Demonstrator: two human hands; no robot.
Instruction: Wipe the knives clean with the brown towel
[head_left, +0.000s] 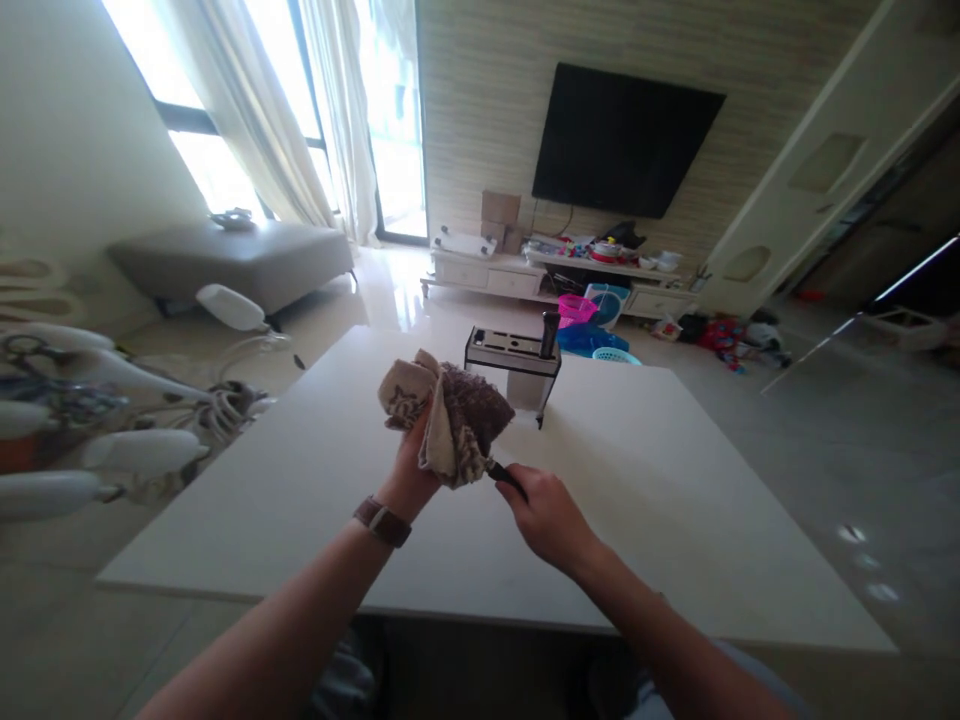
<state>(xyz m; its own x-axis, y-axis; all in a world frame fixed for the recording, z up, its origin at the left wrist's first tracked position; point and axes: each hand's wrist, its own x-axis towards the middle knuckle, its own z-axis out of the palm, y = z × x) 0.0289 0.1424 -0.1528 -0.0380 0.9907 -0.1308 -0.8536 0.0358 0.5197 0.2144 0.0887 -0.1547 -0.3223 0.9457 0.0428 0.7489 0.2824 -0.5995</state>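
My left hand (418, 458) is closed on a bunched brown and beige cloth (457, 415), held above the white table (360, 530). My right hand (541, 508) grips a black handle (508, 478) whose far end goes into the cloth, so the rest of that tool is hidden. Behind the cloth, a knife block (517, 345) with slots in its top stands on the table. One black handle (550, 333) sticks up from its right end.
White lamp arms (142, 450) crowd the floor left of the table. Beyond the table are a low cabinet (487, 275), a blue basin (592, 340), a pink basket (576, 308) and a grey bench (247, 260). A television (626, 140) hangs on the wall.
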